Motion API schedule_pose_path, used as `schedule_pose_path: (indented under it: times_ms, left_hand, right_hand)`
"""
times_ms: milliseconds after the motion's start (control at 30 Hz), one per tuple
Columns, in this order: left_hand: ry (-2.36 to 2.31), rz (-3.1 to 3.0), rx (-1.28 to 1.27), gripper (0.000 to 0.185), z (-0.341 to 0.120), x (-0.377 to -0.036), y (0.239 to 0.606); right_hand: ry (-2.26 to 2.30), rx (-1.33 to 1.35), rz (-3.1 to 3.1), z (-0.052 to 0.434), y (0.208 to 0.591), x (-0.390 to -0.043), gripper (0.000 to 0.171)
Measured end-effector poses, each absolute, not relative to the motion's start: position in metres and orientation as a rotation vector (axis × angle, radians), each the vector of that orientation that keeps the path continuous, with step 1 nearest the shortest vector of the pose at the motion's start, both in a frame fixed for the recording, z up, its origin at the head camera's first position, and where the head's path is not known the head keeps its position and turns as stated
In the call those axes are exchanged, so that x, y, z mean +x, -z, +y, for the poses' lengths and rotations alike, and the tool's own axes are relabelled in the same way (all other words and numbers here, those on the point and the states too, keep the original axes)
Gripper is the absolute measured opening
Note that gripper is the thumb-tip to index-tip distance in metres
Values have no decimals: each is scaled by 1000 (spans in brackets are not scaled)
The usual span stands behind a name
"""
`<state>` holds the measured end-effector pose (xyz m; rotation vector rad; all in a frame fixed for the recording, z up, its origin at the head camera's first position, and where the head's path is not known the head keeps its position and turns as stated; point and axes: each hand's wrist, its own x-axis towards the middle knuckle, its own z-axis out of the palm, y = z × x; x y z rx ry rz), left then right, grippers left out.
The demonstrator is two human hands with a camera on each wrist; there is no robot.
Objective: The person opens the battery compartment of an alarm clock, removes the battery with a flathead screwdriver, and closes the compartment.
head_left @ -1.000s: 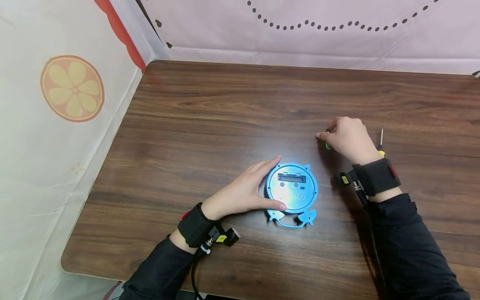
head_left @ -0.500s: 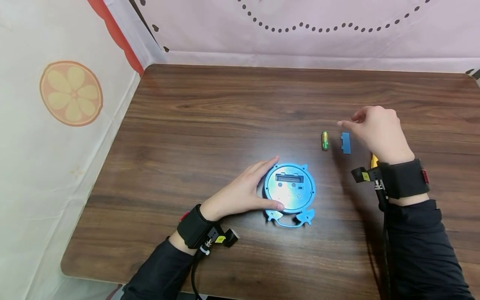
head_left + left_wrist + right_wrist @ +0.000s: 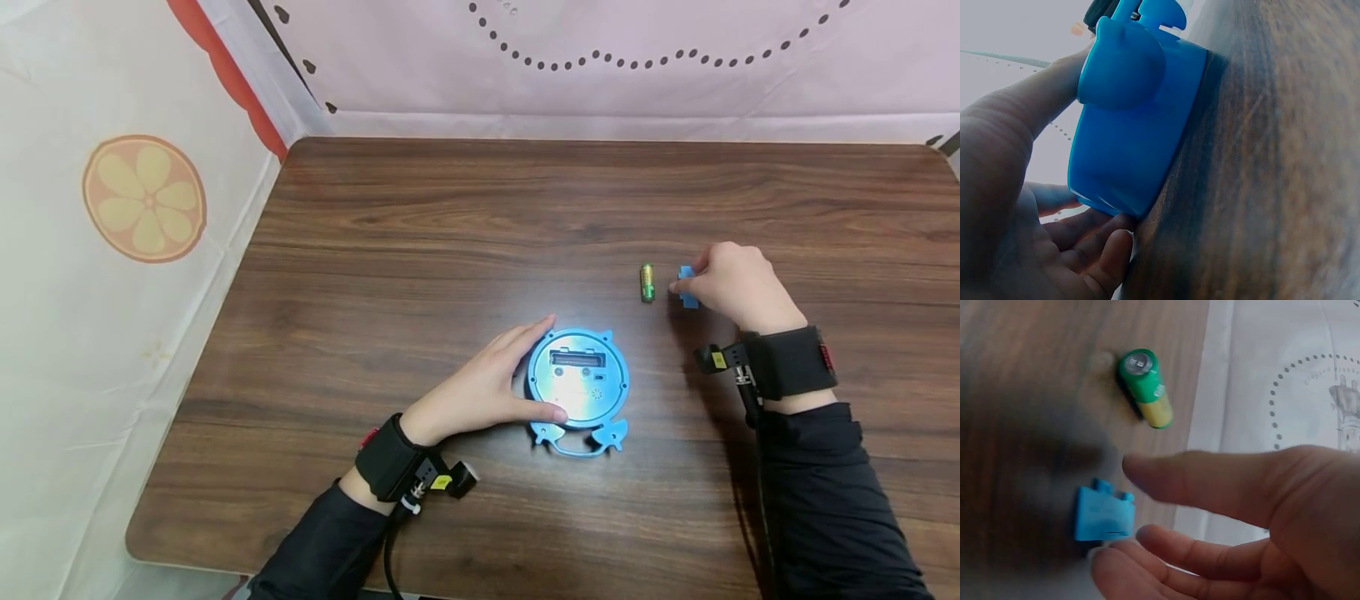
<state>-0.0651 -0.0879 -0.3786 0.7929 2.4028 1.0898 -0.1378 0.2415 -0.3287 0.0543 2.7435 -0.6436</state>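
Observation:
A blue round alarm clock (image 3: pixel 592 392) with ears and a handle lies face down, its long battery slot (image 3: pixel 577 358) uncovered. My left hand (image 3: pixel 487 375) holds it from the left, thumb over the lower back edge and fingers around the upper side; in the left wrist view, fingertips meet the blue casing (image 3: pixel 1122 156). My right hand (image 3: pixel 738 283) hovers over a small blue battery cover (image 3: pixel 688 300), thumb and fingers spread apart on either side. In the right wrist view the tabbed cover (image 3: pixel 1105 515) lies just beyond the fingertips.
A green and yellow battery (image 3: pixel 647 283) lies left of the battery cover on the brown wooden table (image 3: pixel 450 217). Printed white cloth (image 3: pixel 637 92) hangs along the table's back and left sides. Cabled wrist cameras sit on both wrists.
My right hand let go of the battery, leaving it on the table, moved right, then came down over the battery cover. My left hand stays on the clock.

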Motion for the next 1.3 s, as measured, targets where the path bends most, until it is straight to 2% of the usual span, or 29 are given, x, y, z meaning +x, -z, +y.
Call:
schedule_pose_path:
  times_ms: [400, 767, 1300]
  left_hand:
    - [-1076, 2410, 793, 109, -88, -66, 376]
    - [-1090, 2416, 787, 110, -84, -64, 374]
    - [-1082, 2413, 797, 109, -87, -63, 375]
  right_hand:
    - [678, 128, 2700, 244, 333, -140, 51]
    - [759, 77, 2678, 248, 328, -143, 32]
    - [833, 42, 2625, 244, 329, -140, 28]
